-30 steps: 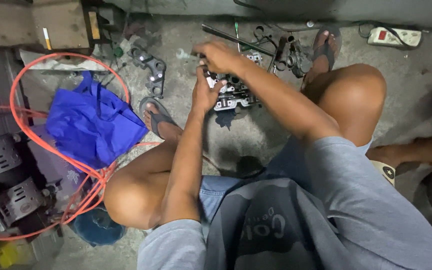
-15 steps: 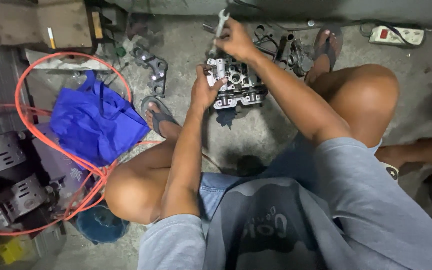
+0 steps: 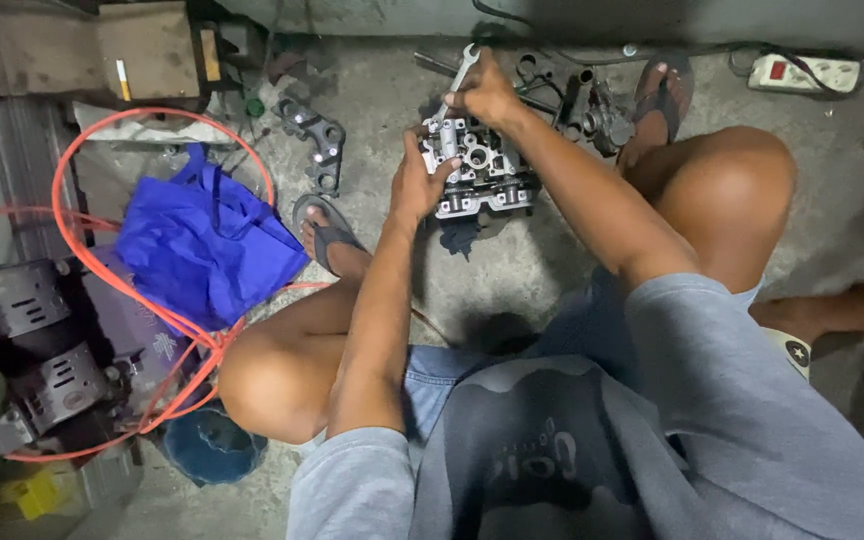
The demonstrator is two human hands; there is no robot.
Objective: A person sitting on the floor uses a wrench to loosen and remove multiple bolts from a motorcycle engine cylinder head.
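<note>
The right hand was clenched around the lower shaft of a wrench, whose open head stuck up and away past the knuckles while its other end met the top of the engine head. That grey casting sat on the concrete floor directly below the grip, between the person's knees. The left hand pressed against the casting's near-left edge, fingers curled on it, just beneath and to the left of the wrench grip; whether it truly grasped the part or only steadied it could not be told. Beyond the right hand lay loose metal parts. Well left of both hands lay a bracket, a blue bag and an orange hose.
</note>
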